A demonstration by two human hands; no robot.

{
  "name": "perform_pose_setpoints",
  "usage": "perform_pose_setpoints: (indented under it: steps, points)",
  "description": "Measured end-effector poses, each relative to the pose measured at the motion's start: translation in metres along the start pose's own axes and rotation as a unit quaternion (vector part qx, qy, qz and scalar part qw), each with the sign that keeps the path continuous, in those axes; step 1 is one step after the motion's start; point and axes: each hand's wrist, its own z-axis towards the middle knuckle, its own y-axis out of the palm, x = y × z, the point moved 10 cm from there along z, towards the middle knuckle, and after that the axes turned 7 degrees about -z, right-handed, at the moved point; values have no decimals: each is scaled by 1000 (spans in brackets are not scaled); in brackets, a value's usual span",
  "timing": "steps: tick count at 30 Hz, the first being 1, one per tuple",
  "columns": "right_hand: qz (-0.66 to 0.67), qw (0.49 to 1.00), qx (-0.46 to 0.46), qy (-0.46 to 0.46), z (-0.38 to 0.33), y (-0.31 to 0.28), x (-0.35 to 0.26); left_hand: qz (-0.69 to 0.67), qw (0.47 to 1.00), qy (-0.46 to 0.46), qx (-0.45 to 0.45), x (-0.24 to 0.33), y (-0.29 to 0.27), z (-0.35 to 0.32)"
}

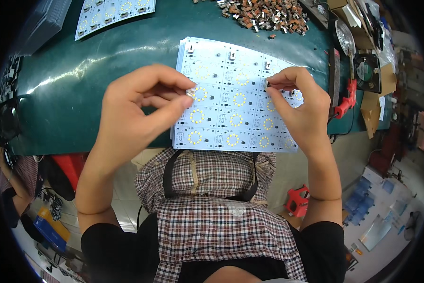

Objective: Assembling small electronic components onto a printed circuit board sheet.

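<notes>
A white circuit board panel (216, 127) lies on a stack of like panels at the table's near edge, printed with rings of small yellow LEDs. Between the thumb and forefinger of my left hand (136, 106) is a small slide switch (189, 93), held just over the panel's left side. My right hand (304, 96) pinches another small switch (267, 83) at the panel's right part, largely covered by the fingertips. Along the panel's far row stand a left switch (191, 49), a middle switch (232, 55) and a right switch (268, 65).
A heap of loose small switches (268, 16) spreads at the far side of the green table (65, 108). Another populated panel (115, 14) lies far left, beside stacked panels (44, 23). To the right are a red-handled soldering iron (347, 99) and a black fan (367, 72).
</notes>
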Motion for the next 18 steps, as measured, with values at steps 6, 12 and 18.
perform_pose_setpoints:
  steps: [6,12,18]
  points:
    - [6,1000,14,17,0,1,5,30,995,28,-94,1,35,-9]
    - [-95,994,17,-46,-1,1,-12,16,995,30,-90,-7,39,-11]
    - [-183,977,36,-105,-3,3,-28,16,996,28,-87,-10,39,-11]
